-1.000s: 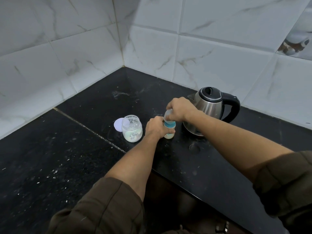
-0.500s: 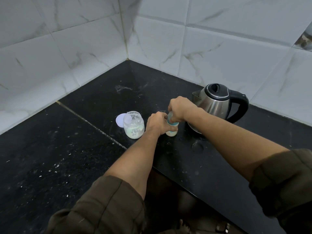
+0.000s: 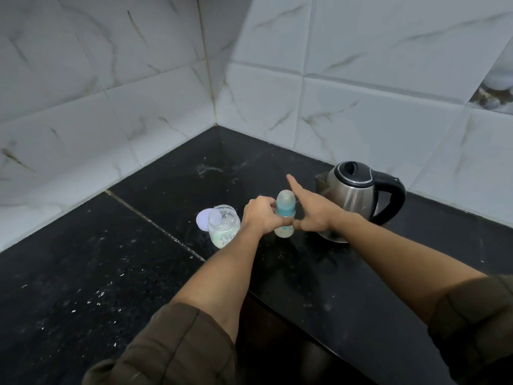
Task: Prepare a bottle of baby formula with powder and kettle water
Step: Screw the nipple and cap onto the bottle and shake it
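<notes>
A small baby bottle [image 3: 285, 211] with a teal collar and a clear cap stands upright on the black counter [image 3: 111, 273]. My left hand [image 3: 262, 215] grips its body from the left. Just right of the bottle, my right hand [image 3: 311, 211] is off the cap, its fingers straight and pointing up and away, the thumb near the bottle's lower part. A steel kettle [image 3: 358, 195] with a black lid and handle stands to the right. Left of the bottle is an open glass jar [image 3: 223, 226] with white powder inside.
A pale round lid [image 3: 202, 220] lies flat against the jar's left side. White tiled walls meet in a corner behind the counter. The counter's front edge runs diagonally below my forearms. White specks dot the counter at the left.
My right hand has let go of the bottle's top and opened, fingers now straight beside the bottle. The capped top is uncovered. My left hand keeps its grip.
</notes>
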### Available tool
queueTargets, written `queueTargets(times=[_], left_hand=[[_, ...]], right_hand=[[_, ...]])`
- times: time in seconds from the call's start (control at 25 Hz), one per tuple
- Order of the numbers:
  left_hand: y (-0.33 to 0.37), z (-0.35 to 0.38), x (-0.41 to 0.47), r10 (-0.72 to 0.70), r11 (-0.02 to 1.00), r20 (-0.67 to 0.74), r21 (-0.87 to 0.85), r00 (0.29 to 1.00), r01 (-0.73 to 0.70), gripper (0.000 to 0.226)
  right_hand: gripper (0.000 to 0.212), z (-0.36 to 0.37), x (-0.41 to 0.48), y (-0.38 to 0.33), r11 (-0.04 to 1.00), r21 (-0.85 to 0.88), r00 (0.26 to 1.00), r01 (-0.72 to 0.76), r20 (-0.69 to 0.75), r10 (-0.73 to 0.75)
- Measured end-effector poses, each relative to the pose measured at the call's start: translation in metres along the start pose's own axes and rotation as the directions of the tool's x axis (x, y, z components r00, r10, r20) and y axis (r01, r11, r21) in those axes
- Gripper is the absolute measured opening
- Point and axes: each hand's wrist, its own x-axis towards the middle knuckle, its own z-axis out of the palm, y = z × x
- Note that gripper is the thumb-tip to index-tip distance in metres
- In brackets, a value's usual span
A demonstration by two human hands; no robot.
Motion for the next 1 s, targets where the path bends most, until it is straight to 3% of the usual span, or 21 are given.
queueTargets(times=[0.16, 0.28, 0.4, 0.52, 0.6, 0.68, 0.72, 0.76, 0.8, 0.88, 0.92, 1.0], left_hand=[[0.021, -0.025, 0.003, 0.060, 0.992, -0.056, -0.106, 0.997, -0.066, 0.045], [0.034, -0.041, 0.002, 0.116, 0.976, -0.071, -0.179, 0.991, -0.127, 0.046], [0.043, -0.064, 0.002, 0.170, 0.948, -0.089, -0.256, 0.981, -0.187, 0.032], [0.045, -0.084, 0.004, 0.131, 0.912, -0.201, -0.361, 0.971, -0.198, 0.026], [0.040, -0.095, 0.008, 0.057, 0.917, -0.250, -0.370, 0.967, -0.150, 0.032], [0.037, -0.104, 0.011, 0.007, 0.959, -0.295, -0.268, 0.955, -0.090, 0.037], [0.037, -0.107, 0.011, -0.004, 0.980, -0.331, -0.187, 0.944, -0.062, 0.038], [0.037, -0.109, 0.011, -0.005, 0.992, -0.362, -0.120, 0.932, -0.041, 0.039], [0.037, -0.110, 0.013, -0.005, 0.996, -0.376, -0.082, 0.927, -0.029, 0.040], [0.039, -0.110, 0.015, 0.002, 0.999, -0.340, -0.036, 0.941, -0.016, 0.041], [0.040, -0.109, 0.016, 0.010, 1.000, -0.303, -0.013, 0.953, -0.014, 0.041], [0.041, -0.109, 0.017, 0.024, 1.000, -0.251, 0.024, 0.968, -0.018, 0.044]], right_hand=[[0.140, -0.001, -0.005, -0.003, 0.986, 0.158, 0.983, 0.061, -0.179, -0.032], [0.127, -0.012, -0.003, -0.016, 0.977, 0.146, 0.921, 0.157, -0.379, -0.091], [0.114, -0.030, 0.001, -0.028, 0.966, 0.121, 0.876, 0.230, -0.458, -0.151], [0.101, -0.058, 0.006, -0.039, 0.926, 0.292, 0.811, 0.239, -0.585, -0.025], [0.096, -0.081, 0.009, -0.048, 0.782, 0.535, 0.689, 0.319, -0.697, 0.196], [0.093, -0.107, 0.009, -0.063, 0.423, 0.765, 0.615, 0.487, -0.643, 0.455], [0.091, -0.119, 0.008, -0.071, 0.226, 0.810, 0.643, 0.541, -0.572, 0.509], [0.089, -0.127, 0.008, -0.079, 0.108, 0.832, 0.702, 0.544, -0.522, 0.484], [0.087, -0.133, 0.007, -0.087, 0.089, 0.857, 0.767, 0.508, -0.497, 0.406], [0.085, -0.134, 0.003, -0.101, 0.203, 0.886, 0.874, 0.418, -0.453, 0.176], [0.084, -0.133, 0.004, -0.103, 0.244, 0.884, 0.895, 0.400, -0.433, 0.103], [0.082, -0.136, 0.006, -0.106, 0.154, 0.885, 0.875, 0.440, -0.461, 0.145]])
